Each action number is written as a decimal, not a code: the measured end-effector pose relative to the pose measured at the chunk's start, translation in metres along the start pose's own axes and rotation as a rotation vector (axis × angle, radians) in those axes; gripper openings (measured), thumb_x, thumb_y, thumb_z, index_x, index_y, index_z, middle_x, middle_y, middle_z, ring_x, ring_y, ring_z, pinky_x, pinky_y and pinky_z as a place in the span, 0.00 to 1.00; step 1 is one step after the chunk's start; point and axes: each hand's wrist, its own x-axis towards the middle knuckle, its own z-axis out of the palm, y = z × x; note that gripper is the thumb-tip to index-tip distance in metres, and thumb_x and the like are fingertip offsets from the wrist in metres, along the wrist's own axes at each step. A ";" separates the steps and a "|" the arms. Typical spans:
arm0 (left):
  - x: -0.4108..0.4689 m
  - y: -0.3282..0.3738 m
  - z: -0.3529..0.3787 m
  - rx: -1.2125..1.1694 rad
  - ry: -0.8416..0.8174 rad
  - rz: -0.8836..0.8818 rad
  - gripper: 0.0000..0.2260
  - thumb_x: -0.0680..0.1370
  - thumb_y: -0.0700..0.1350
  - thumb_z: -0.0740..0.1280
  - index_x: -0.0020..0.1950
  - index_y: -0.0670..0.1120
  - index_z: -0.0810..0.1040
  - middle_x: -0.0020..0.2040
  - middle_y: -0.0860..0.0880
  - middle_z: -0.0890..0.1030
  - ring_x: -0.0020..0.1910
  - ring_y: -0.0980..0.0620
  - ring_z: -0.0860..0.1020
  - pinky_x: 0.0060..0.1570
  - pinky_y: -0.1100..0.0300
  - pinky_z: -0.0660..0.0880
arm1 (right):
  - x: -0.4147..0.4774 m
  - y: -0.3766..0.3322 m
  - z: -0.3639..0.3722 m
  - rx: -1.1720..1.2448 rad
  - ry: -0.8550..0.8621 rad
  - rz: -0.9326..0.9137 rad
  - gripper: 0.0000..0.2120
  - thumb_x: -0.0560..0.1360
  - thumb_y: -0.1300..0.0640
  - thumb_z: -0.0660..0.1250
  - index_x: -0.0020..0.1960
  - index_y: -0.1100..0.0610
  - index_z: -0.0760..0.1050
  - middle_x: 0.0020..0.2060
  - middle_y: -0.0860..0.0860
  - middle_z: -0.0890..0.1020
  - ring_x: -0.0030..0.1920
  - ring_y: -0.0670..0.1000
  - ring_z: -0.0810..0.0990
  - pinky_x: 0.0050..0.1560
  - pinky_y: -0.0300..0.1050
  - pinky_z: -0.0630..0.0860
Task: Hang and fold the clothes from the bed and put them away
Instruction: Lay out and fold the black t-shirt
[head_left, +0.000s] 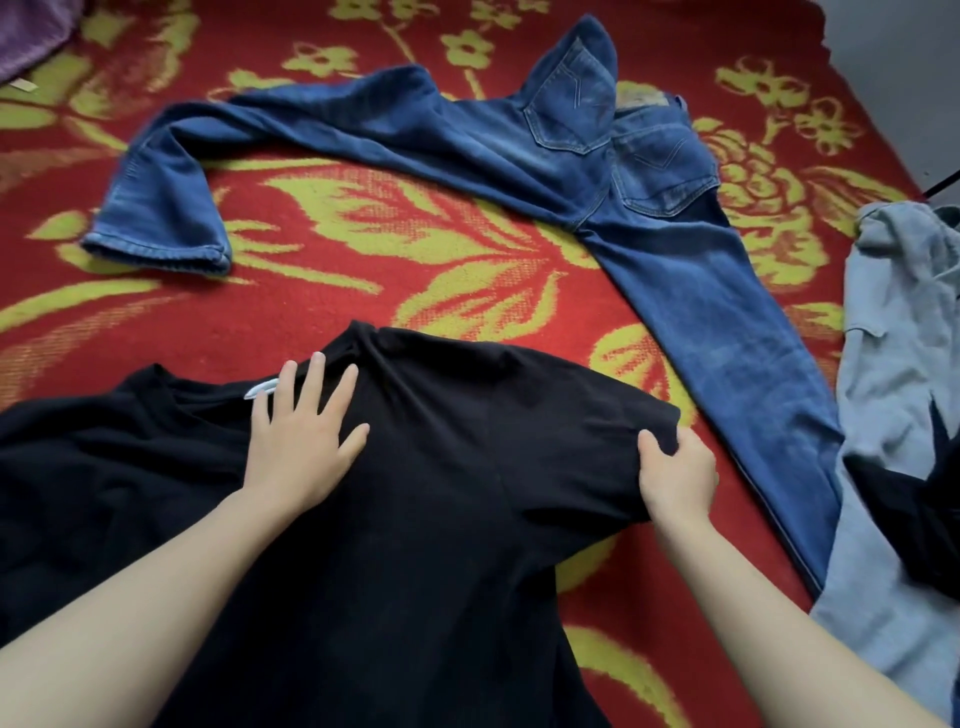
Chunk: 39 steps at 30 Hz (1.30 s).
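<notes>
— Where's the black T-shirt lying just now?

— Flat on the bed, nearest the person, collar pointing away and the body running back towards them. So its long axis goes near to far, and the sleeves stick out to either side.

— And the hands?

— The left hand lies flat and spread on the cloth just below the collar, next to the little white label. It isn't gripping anything, only pressing the shirt down. The right hand has its grip closed on the outer edge of the right sleeve, thumb on top and fingers tucked under the hem.

— Which way would the fold go, then?

— I'd judge the sleeve has to travel leftward, across the long axis, towards the pinning hand. The right hand is the one on that sleeve, so it is the natural one to carry it over, while the left acts as an anchor near the fold line.

— Anything else nearby?

— The blue jeans lie spread beyond the shirt, one leg running down close beside the right hand but apart from it. A pale blue garment sits heaped at the right edge of the bed. Both look unfolded as yet.
</notes>
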 end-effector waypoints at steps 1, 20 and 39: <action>-0.004 -0.005 0.000 -0.002 0.003 -0.023 0.29 0.80 0.58 0.54 0.77 0.53 0.47 0.78 0.46 0.45 0.76 0.42 0.44 0.71 0.45 0.48 | -0.009 -0.006 0.000 -0.143 0.106 -0.132 0.08 0.78 0.58 0.62 0.52 0.61 0.76 0.46 0.61 0.80 0.50 0.62 0.78 0.43 0.49 0.69; -0.113 -0.160 0.015 -0.304 0.133 -0.743 0.29 0.79 0.51 0.62 0.77 0.46 0.54 0.77 0.41 0.49 0.75 0.41 0.48 0.70 0.41 0.50 | -0.103 0.019 0.077 -0.956 -0.572 -0.914 0.31 0.79 0.37 0.36 0.66 0.47 0.71 0.63 0.60 0.76 0.64 0.61 0.73 0.57 0.59 0.74; -0.107 -0.224 0.028 -0.758 0.105 -0.900 0.24 0.76 0.46 0.67 0.70 0.40 0.69 0.62 0.37 0.73 0.62 0.39 0.72 0.61 0.49 0.67 | -0.061 -0.092 0.144 -0.815 -0.481 -0.804 0.29 0.79 0.39 0.50 0.75 0.53 0.59 0.74 0.53 0.61 0.74 0.59 0.57 0.71 0.57 0.59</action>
